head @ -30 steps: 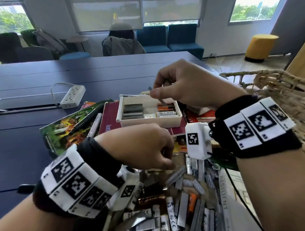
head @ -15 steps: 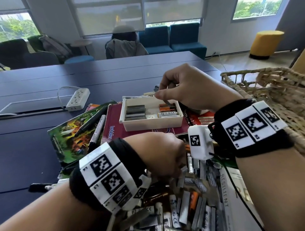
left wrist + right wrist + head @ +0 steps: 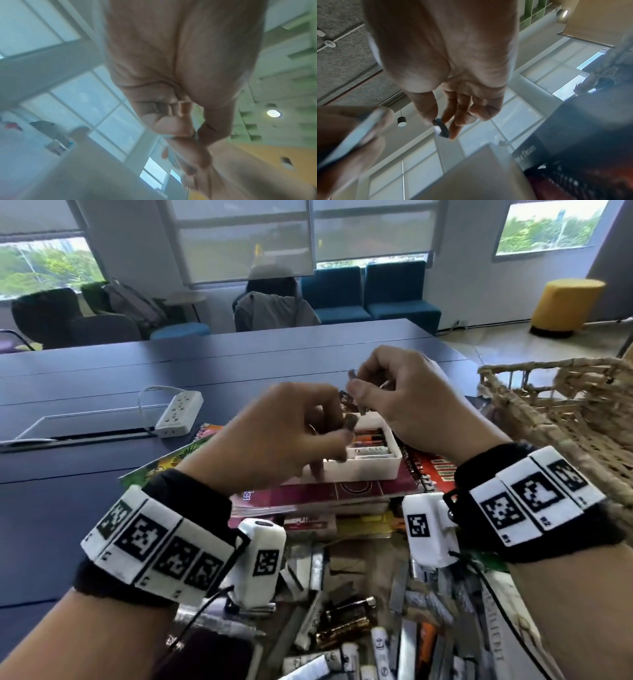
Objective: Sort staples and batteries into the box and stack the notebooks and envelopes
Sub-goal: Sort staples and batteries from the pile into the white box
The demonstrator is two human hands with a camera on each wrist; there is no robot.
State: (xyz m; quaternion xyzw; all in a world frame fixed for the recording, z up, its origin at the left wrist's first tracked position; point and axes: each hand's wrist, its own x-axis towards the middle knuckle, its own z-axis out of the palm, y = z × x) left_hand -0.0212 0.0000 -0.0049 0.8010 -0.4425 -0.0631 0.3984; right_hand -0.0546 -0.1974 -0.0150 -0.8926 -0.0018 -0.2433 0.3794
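Holding both hands raised together over the white box (image 3: 373,470), I see my right hand (image 3: 407,398) pinching a short dark strip of staples (image 3: 441,128) between thumb and fingertips. In the right wrist view that strip's long axis runs diagonally, its free end pointing away from the palm. My left hand (image 3: 284,436) has its fingers curled round another small dark strip (image 3: 350,423); in the head view it is blurred, so I cannot tell which way it points. The two hands sit just beside each other, fingertips nearly meeting.

The box rests on a stack of notebooks, the top one a maroon notebook (image 3: 329,491), with a red spiral-bound one (image 3: 435,470) showing at its right. Inside the box's right compartment lie batteries (image 3: 370,445), their long axes running left to right. The left part of the box is hidden behind my left hand.

Nearer to me, below my wrists, a loose pile of batteries and staple strips (image 3: 359,628) lies jumbled, pointing every way.

All of this sits on a long dark blue worktop (image 3: 85,491). A white power strip (image 3: 178,414) lies to the left, well apart from the box. A woven basket (image 3: 555,405) crowds the right side, near my right wrist. The worktop's left and far parts offer open room. Beyond it are blue chairs, a yellow stool (image 3: 565,306), windows, and a seated person.
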